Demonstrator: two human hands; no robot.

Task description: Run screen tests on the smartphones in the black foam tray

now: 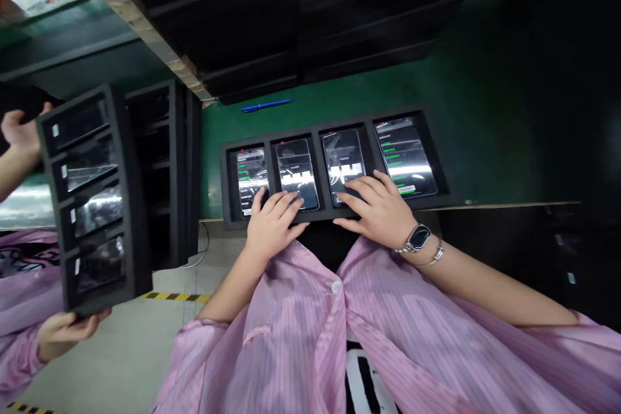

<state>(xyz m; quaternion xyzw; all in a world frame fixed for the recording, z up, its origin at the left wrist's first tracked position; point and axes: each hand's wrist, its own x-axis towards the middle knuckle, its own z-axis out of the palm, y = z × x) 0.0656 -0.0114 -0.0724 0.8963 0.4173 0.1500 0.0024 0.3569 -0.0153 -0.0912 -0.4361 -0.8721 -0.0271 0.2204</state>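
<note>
A black foam tray (439, 158) lies on the green bench in front of me, with several phones in a row of slots. My left hand (272, 225) rests over its near edge, fingers apart, across the lower ends of the leftmost phone (251, 171) and the second phone (294, 158). Over the third phone (343, 152) lies my right hand (381, 210), fingers spread, with a fingertip near the rightmost phone (402, 152). Green lines of text show on the two outer screens; the two middle ones show white blocks. Neither hand grips anything.
A blue pen (266, 105) lies behind the tray on the green bench (369, 87). At left, a co-worker's hands (72, 334) hold another phone tray (129, 207) tilted up, beside more upright trays (177, 174). Black bins (242, 26) stand along the back.
</note>
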